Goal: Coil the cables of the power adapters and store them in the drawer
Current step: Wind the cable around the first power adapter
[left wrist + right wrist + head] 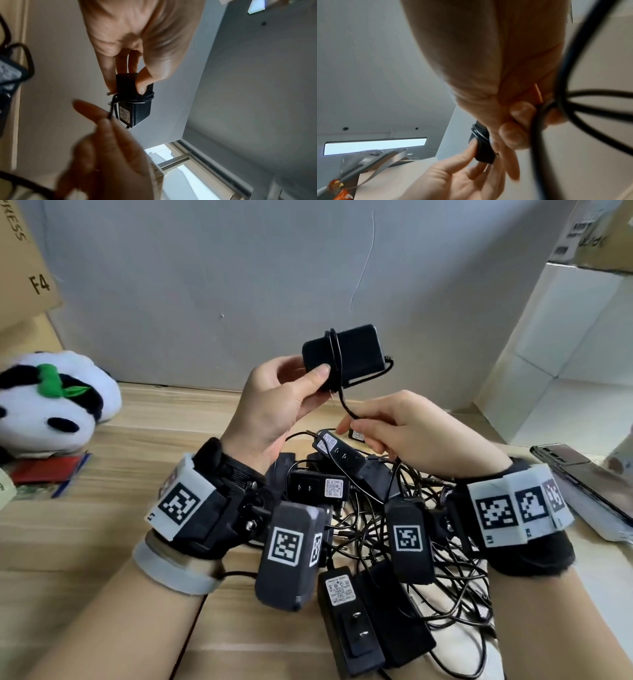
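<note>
Looking down past your wrists, the nearest thing on the tabletop [102, 542] is a pile [370, 542] of black adapters and tangled cords, lying under and between both forearms and running to the near edge. Bare wood lies open to the left of the pile, toward the panda [51, 402] and a red packet [51, 470] at the far left. On the right a phone [589, 477] lies close beside your right wrist, so room there is tight.

Above the pile your right hand [421, 436] has its fingers curled and pinches the cord [346, 405] between thumb and fingertips; more cord trails from that hand down into the tangle. From the pinch the cord rises a short way to the adapter [346, 354].

Your left hand [274, 409] holds that adapter raised well clear of the tabletop, thumb [317, 374] on the near face at its left end, fingers behind. Its long axis runs roughly left to right, slightly tilted, with the free end toward the right. Several turns of cord are wound across its short width, just right of your thumb, and a loop sticks out past the right end. The left wrist view shows metal prongs [111, 93] by your fingers and a label [124, 114] on one face.

Behind it stand a grey wall [205, 285], a cardboard box [24, 261] at far left and white boxes [565, 337] at far right.
</note>
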